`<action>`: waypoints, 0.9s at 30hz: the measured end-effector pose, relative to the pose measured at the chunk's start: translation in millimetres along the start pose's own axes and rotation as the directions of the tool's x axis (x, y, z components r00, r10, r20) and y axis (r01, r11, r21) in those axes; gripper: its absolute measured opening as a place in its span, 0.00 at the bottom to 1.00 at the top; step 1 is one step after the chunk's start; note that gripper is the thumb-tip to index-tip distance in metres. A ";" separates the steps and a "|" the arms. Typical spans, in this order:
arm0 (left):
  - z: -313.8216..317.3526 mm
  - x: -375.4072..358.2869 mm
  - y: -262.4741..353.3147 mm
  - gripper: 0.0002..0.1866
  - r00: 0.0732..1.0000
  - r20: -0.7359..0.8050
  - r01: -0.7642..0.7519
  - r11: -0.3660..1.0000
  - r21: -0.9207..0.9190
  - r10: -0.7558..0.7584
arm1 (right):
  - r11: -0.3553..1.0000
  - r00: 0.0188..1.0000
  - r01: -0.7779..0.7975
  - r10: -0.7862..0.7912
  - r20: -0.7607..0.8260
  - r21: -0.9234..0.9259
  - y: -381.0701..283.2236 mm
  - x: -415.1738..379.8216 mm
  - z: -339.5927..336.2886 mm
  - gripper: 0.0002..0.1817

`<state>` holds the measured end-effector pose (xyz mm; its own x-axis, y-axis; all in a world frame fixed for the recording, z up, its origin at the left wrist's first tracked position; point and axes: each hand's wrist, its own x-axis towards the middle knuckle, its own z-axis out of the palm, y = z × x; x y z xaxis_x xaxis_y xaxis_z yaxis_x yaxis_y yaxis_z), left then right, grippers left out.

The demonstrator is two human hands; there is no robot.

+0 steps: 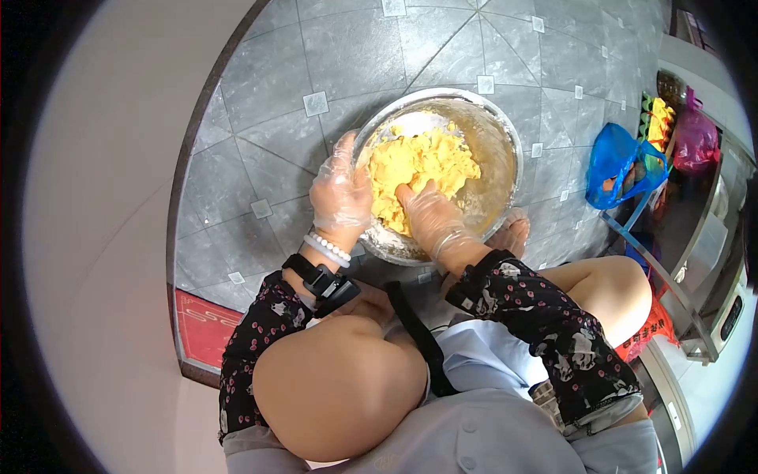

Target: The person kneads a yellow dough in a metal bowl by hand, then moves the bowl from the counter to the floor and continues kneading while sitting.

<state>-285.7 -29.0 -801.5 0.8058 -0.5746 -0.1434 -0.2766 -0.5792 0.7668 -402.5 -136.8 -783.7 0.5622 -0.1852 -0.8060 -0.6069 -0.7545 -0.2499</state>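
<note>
A steel mixing bowl (501, 138) sits on the grey tiled floor and holds lumpy yellow dough (418, 162). My left hand (341, 193), in a clear plastic glove, grips the bowl's near-left rim. My right hand (430, 212), also gloved, presses down into the dough inside the bowl with its fingers spread flat. A white bead bracelet and a black wrist strap sit on my left wrist. Both forearms wear black patterned sleeves.
My bare knees are below the bowl and a bare foot (512, 235) rests beside its right rim. A blue plastic bag (620, 162) and a pink bag (695, 138) stand at the right by a metal rack. A red mat (204, 328) lies at the left.
</note>
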 end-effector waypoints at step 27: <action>-3.9 11.3 -7.0 0.19 0.992 -0.094 0.071 0.985 -0.160 -0.087 | 0.942 0.763 0.299 -0.332 -0.556 -0.152 38.2 79.5 -61.7 0.25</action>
<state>-272.6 -29.2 -806.0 0.8726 -0.4649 -0.1500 -0.1311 -0.5187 0.8448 -346.3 -219.2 -824.2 0.9420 -0.2408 -0.2337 -0.3183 -0.8619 -0.3947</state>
